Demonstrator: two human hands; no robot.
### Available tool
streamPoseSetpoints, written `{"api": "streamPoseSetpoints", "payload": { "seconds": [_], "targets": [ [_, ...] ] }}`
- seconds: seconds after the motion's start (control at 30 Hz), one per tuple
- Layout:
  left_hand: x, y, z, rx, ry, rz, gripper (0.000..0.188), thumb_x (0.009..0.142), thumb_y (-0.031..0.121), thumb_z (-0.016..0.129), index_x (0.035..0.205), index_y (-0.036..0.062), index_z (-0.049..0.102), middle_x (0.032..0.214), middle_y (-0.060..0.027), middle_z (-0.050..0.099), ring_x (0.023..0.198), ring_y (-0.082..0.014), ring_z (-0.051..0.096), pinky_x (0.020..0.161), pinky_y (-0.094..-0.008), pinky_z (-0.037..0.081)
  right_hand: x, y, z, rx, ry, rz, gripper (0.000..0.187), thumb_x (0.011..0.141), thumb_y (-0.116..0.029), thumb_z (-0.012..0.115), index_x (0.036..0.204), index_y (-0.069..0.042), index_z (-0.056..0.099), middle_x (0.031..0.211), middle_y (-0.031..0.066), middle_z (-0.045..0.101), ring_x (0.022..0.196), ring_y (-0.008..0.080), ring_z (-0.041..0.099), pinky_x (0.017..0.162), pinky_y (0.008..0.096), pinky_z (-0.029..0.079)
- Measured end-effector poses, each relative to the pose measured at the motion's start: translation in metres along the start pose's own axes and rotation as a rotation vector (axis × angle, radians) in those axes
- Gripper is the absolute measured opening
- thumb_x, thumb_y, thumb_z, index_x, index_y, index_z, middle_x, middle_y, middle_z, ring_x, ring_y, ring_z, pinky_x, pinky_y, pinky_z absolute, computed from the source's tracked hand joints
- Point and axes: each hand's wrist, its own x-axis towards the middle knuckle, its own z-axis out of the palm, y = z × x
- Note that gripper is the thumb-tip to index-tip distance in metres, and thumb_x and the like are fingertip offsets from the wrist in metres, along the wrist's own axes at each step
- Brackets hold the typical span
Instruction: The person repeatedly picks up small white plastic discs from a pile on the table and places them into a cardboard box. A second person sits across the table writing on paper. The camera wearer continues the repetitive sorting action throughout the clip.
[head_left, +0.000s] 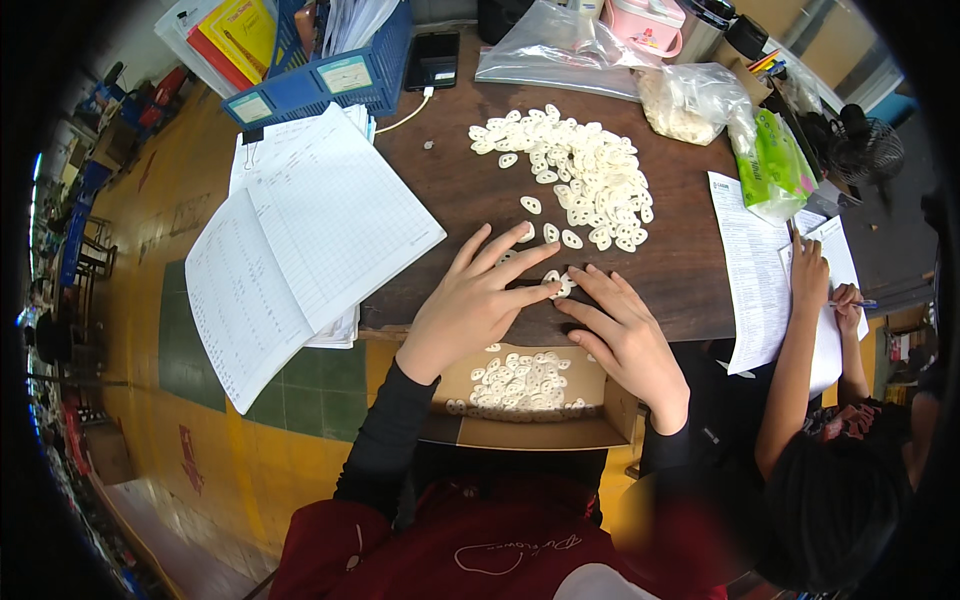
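A heap of small cream-white oval pieces with holes lies on the dark wooden table, several strays at its near side. My left hand rests spread and open on the table, fingertips on or beside some loose pieces. Facing it, my right hand is open too, its fingers stretched toward a small cluster of pieces between the two hands. Fingers partly cover that cluster. Under the table's front edge sits an open cardboard box with many more pieces inside.
An open notebook lies on papers at the left, near a blue file basket and a phone on its cable. Plastic bags stand at the back right. Another person's hands are over paper sheets on the right.
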Motion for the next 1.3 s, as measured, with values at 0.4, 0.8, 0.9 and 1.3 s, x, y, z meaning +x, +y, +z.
{"api": "streamPoseSetpoints", "payload": {
  "seconds": [0.4,0.8,0.9,1.3],
  "targets": [
    [0.001,-0.007,0.000,-0.133,0.247,-0.147,0.033,0.089,-0.005,0.064,0.116,0.0070,0.078,0.137,-0.0079,0.066,0.131,-0.0316,0.059,0.113,-0.0482,0.045,0.008,-0.002,0.000,-0.013,0.032,-0.040,0.041,0.092,-0.014,0.075,0.132,-0.007,0.072,0.148,0.0156,0.062,0.141,0.0377,0.055,0.120,0.0529,0.042],
    [-0.002,-0.002,0.000,-0.192,0.143,-0.139,0.036,0.085,-0.009,0.064,0.113,0.0063,0.080,0.115,-0.0067,0.070,0.112,-0.0273,0.065,0.091,-0.0386,0.055,-0.019,-0.030,-0.010,0.153,-0.160,-0.220,0.045,0.089,-0.019,0.078,0.131,-0.005,0.073,0.150,0.0153,0.062,0.142,0.0354,0.057,0.119,0.0514,0.044],
    [-0.003,-0.003,-0.002,-0.252,0.139,-0.108,0.035,0.085,-0.010,0.065,0.112,0.0049,0.080,0.116,-0.0075,0.072,0.110,-0.0279,0.068,0.090,-0.0385,0.057,-0.006,-0.024,-0.009,0.145,-0.062,-0.183,0.046,0.090,-0.015,0.077,0.135,-0.005,0.071,0.150,0.0190,0.061,0.142,0.0376,0.056,0.120,0.0504,0.043],
    [0.007,-0.012,-0.001,-0.358,0.236,-0.305,0.036,0.101,0.003,0.064,0.136,0.0039,0.068,0.144,-0.0126,0.063,0.132,-0.0325,0.061,0.110,-0.0425,0.048,0.017,-0.018,0.023,-0.055,-0.089,-0.232,0.051,0.096,-0.025,0.074,0.142,-0.005,0.065,0.152,0.0148,0.060,0.142,0.0286,0.057,0.120,0.0457,0.044]
  ]
}}
